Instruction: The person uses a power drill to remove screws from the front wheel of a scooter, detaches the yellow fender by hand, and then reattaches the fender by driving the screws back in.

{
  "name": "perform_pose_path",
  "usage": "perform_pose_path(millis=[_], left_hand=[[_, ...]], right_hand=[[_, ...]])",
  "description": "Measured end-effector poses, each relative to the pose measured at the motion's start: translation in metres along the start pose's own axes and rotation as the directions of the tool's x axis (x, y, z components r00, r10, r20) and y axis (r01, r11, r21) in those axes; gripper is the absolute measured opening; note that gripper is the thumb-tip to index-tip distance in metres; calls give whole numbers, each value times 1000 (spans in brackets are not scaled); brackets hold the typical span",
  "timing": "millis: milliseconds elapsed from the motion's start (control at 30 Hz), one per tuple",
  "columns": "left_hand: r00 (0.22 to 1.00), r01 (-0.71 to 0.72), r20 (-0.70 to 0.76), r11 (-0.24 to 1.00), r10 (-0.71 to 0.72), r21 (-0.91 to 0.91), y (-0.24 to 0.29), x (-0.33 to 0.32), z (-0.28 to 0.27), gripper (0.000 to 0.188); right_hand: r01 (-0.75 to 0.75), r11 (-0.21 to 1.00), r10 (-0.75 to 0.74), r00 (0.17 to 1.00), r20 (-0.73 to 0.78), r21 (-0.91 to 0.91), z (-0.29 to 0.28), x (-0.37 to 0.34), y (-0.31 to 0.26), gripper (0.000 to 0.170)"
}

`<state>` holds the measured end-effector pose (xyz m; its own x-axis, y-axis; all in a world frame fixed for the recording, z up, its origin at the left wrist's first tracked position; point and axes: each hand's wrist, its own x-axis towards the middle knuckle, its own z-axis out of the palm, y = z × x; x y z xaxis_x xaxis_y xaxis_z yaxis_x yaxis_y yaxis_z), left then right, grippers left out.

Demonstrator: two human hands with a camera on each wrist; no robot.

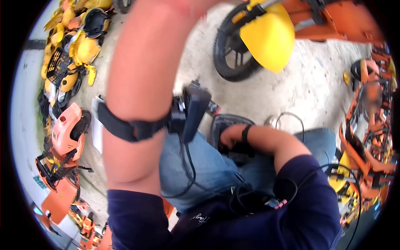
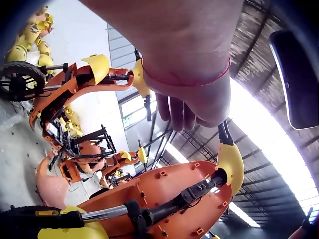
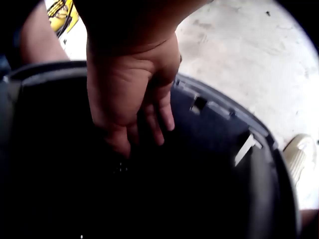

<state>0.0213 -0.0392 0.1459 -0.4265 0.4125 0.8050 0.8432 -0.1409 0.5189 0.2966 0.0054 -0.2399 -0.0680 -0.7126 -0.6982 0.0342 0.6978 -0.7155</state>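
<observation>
- Right hand [image 3: 127, 87], fingers: the visible ones point down, straight, with gaps between them. The foremost tips fade into shadow; whether they pinch or press anything there cannot be told.
- Landmark: the black, hollow plastic shell with a curved, slotted rim [image 3: 50, 72]. It lies directly below and around the right fingers, which reach over the rim into its hollow. Contact with its floor cannot be confirmed.
- Long axis of the shell: not determinable, since the interior is dark and much of the body is hidden. The visible rim curves past the hand on the thumbless side and down the far wall.
- Governing relation, as judged: the right hand is the nearer, already within the rim; depth between fingertips and floor is the unknown.
- Pale ribbed shoe [image 3: 300, 157]: just outside the shell's rim.
- Faded blue denim trousers [image 1: 200, 164]: on the wearer's side of the shell.
- Left hand [image 2: 192, 99]: raised, well apart from the shell, nearest a scooter front with an orange moulded panel [image 2: 174, 184]. Its fingers bend downward, tips unseen; grip cannot be told.
- Black spoked wheel [image 1: 219, 58] under a glossy yellow mudguard [image 1: 268, 39]: beyond the shell, away from the wearer.
</observation>
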Motion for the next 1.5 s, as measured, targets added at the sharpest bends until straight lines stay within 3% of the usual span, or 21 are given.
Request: perform_pose_path(millis=[33,67,133,300,333,433,467,600,700,800,867,900,967,1033,1100,1200,1233,1300,1367,1433,1500], left_hand=[[993,121,-5,992,-121,23,2,-8,-5,21],[993,96,53,985,-105,141,-12,-22,-10,22],[982,120,111,956,-154,267,-37,-43,-13,21],[965,133,156,908,-210,396,-90,-53,-15,17],[947,188,170,897,-274,399,-96,-54,-14,17],[867,264,271,848,-417,460,-114,-56,-9,18],[871,286,265,866,-413,411,-123,-64,-5,19],[753,363,368,811,-545,459,-136,-88,18,27],[482,429,552,732,-681,529,-132,-96,41,25],[60,402,778,728,-626,555,-148,-128,74,35],[-55,411,816,731,-576,544,-143,-161,92,58],[12,481,827,729,-562,488,-140,-184,100,68],[-82,681,824,573,-560,457,-117,-188,107,78],[-22,770,823,516,-568,376,-118,-213,127,88],[158,809,760,524,-631,267,-111,-225,139,100],[136,810,756,511,-640,287,-117,-228,154,108],[117,816,755,496,-646,297,-119,-228,157,108],[22,695,747,547,-665,466,-118,-219,153,101],[-92,481,751,631,-654,609,-131,-215,151,96],[-74,237,767,736,-637,634,-131,-203,138,75],[-204,19,680,692,-704,722,-130,-189,131,50]], right_hand=[[25,997,-7,977,212,-79,7,29,-3,54],[72,987,-22,944,329,-141,20,49,2,53],[224,933,-98,911,400,-280,56,78,16,52],[422,742,-257,896,361,-521,89,94,34,57],[412,652,-105,880,462,-636,77,86,11,58],[264,722,-1,925,381,-639,137,150,50,53],[361,657,-144,922,360,-662,171,185,79,41],[334,750,-136,922,362,-571,129,146,68,29],[220,797,-93,965,246,-563,77,86,38,26],[207,861,-157,977,144,-465,71,82,48,25],[200,946,-184,979,89,-253,55,69,46,25],[138,989,-129,981,146,-60,49,65,43,25],[-26,950,-65,958,278,312,36,60,37,25],[-185,943,101,951,294,275,23,57,35,28],[-286,924,226,944,241,255,5,44,29,28],[-354,877,329,935,130,326,-41,-29,-4,26],[-270,880,267,962,65,390,-47,-30,8,27],[-97,868,145,988,-62,486,-58,-38,38,29],[-59,866,122,988,-95,497,-76,-78,39,32],[-15,873,124,974,-192,487,-99,-135,21,33],[203,768,56,924,-379,607,-115,-188,1,30]])
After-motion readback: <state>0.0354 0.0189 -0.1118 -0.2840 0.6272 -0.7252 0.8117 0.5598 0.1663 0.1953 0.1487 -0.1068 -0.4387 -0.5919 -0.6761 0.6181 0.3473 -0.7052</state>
